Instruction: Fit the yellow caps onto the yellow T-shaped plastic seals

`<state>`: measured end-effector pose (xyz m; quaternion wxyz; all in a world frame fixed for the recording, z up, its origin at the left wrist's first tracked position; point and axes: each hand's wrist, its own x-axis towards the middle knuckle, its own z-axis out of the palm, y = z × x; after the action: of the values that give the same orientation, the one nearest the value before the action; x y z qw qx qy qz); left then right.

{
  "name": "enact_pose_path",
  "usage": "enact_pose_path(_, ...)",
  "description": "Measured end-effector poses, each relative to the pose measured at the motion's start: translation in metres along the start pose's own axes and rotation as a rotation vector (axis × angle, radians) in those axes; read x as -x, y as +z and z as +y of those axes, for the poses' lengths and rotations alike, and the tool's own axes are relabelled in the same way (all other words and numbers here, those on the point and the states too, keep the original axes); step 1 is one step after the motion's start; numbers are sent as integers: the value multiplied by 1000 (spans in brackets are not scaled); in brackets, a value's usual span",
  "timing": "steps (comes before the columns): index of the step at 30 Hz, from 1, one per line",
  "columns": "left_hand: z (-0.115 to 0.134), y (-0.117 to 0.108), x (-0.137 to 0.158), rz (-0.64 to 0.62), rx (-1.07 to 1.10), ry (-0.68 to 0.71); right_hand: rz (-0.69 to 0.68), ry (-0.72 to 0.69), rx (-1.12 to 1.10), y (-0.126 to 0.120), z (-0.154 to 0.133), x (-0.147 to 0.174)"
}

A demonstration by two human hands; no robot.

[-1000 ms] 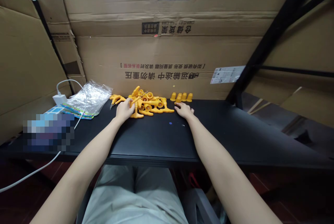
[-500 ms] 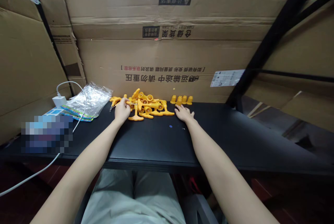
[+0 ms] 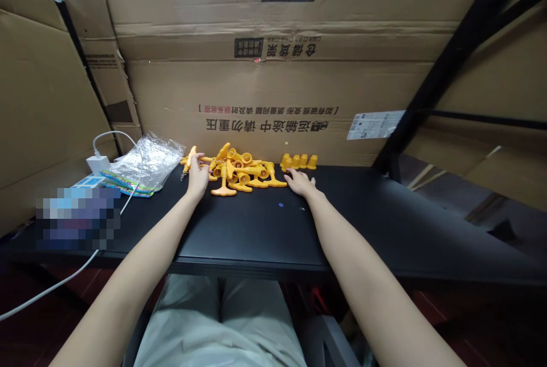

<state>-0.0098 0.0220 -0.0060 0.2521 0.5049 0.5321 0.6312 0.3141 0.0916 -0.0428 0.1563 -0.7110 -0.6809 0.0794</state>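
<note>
My left hand [image 3: 198, 178] is closed around a yellow T-handled piece [image 3: 192, 153], whose handle sticks up past the fingertips; part of it is hidden by the hand. Right beside it lies a heap of similar yellow T-handled pieces [image 3: 223, 189], some with flared cup ends and bits of shiny metal. My right hand [image 3: 301, 182] rests low on the table, fingers spread and with nothing visible in them. Just beyond its fingertips stands a small group of yellow cups [image 3: 303, 160], narrow end up, against the cardboard.
The black table [image 3: 252, 230] is backed by a printed cardboard sheet [image 3: 273, 85]. On the left are clear plastic wrap [image 3: 149, 159], colourful flat packets [image 3: 123, 183], a white charger [image 3: 98, 163] with its cable, and a blurred-out object [image 3: 77, 216]. A black metal post [image 3: 444, 70] rises at right.
My left hand has shifted up slightly, and the yellow T-handle now shows above its fingers. My right fingertips have drawn back a little from the cups.
</note>
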Motion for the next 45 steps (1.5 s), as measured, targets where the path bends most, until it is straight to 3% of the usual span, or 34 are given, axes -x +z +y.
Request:
enact_pose_path(5,2,-8,-5,135,35,-30,-4,-16,17,0,-1,1)
enact_pose_path(11,-16,-28,-26,310,-40,7,7,-28,119,-3,-8,8)
enact_pose_path(16,-31,-42,-38,355,-95,13,7,-38,151,-7,-15,15)
enact_pose_path(19,-32,-41,-39,273,-231,23,11,-35,142,-7,-17,16)
enact_pose_path(24,-27,-28,-47,-36,-670,17,11,-25,129,-6,-16,15)
enact_pose_path(29,-30,-21,-61,-242,-952,44,4,-20,114,-6,-15,15)
enact_pose_path(33,-35,-24,-67,-280,-1149,27,-9,-12,103,-6,-14,14)
enact_pose_path(36,-38,-29,-69,-260,-1266,91,-7,-7,101,-6,-15,14)
enact_pose_path(45,-40,-37,-69,-308,-1217,9,167,-106,116,-14,-24,21)
